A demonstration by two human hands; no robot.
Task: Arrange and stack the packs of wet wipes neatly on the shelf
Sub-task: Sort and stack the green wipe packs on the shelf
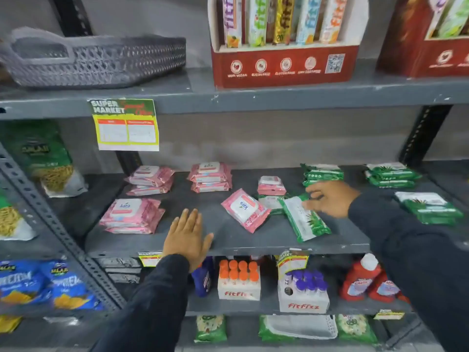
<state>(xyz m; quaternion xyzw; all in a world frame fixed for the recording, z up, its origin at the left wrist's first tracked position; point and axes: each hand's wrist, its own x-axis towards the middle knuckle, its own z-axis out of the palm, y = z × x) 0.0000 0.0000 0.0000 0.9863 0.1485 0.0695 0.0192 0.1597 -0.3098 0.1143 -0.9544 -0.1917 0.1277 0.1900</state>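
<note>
While the loose green pack (303,218) lies askew at mid-shelf, right hand (327,199) reaches its top edge, fingers curled, grip not clear. Step in hand, likely: gathering strays. Next: lift it to a green stack. A loose pink pack (245,209) lies beside it. Neat stacks: three pink, three green; one small mixed pile behind. Left hand (186,237) flat on the shelf (228,237), fingers spread, holding nothing.
</note>
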